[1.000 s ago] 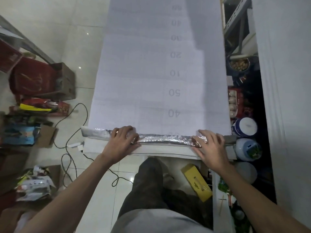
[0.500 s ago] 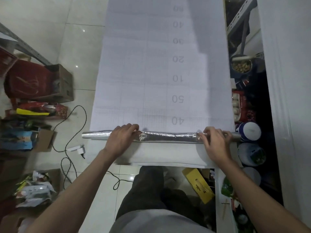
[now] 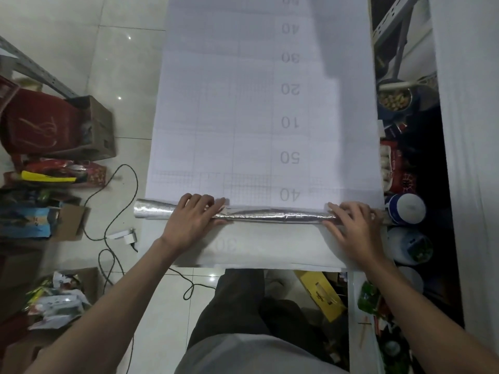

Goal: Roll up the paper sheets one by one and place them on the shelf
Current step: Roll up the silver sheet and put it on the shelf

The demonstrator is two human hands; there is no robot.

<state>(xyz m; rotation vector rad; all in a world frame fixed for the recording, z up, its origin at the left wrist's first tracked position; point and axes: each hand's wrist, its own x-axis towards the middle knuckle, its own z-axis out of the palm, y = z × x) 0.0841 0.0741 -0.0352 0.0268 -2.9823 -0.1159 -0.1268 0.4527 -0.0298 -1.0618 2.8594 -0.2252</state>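
while both arms reach forward from the bottom corners, the scene runs left to right like this:

clutter: a red bag in a cardboard box (image 3: pixel 89 128), well to the left of the left hand.
cable: a dark cable (image 3: pixel 108 206) loops over the floor tiles, left of and below the left forearm.
roll's left end: the silver roll (image 3: pixel 270 215) sticks out past the left hand, flared wider there.
left hand: left hand (image 3: pixel 193 220) lies palm down on the roll, fingers spread and pointing away from the body, fingertips (image 3: pixel 209 199) touching the flat paper just beyond; it presses flat rather than closing around the roll.
paper sheet: the gridded paper sheet (image 3: pixel 256 103) stretches away from both hands, printed with upside-down numbers; a short strip of sheet lies on the near side of the roll under the wrists.
roll's middle: bare and crinkled between the two hands, which are well apart.
right hand: right hand (image 3: pixel 353 229) lies palm down over the roll's right end, fingers angled left and forward; flat on it, not gripping.
jars: a white and blue jar (image 3: pixel 406 207) stands just right of the right hand.
shelf: metal shelf frame (image 3: pixel 391 20), far ahead on the right.
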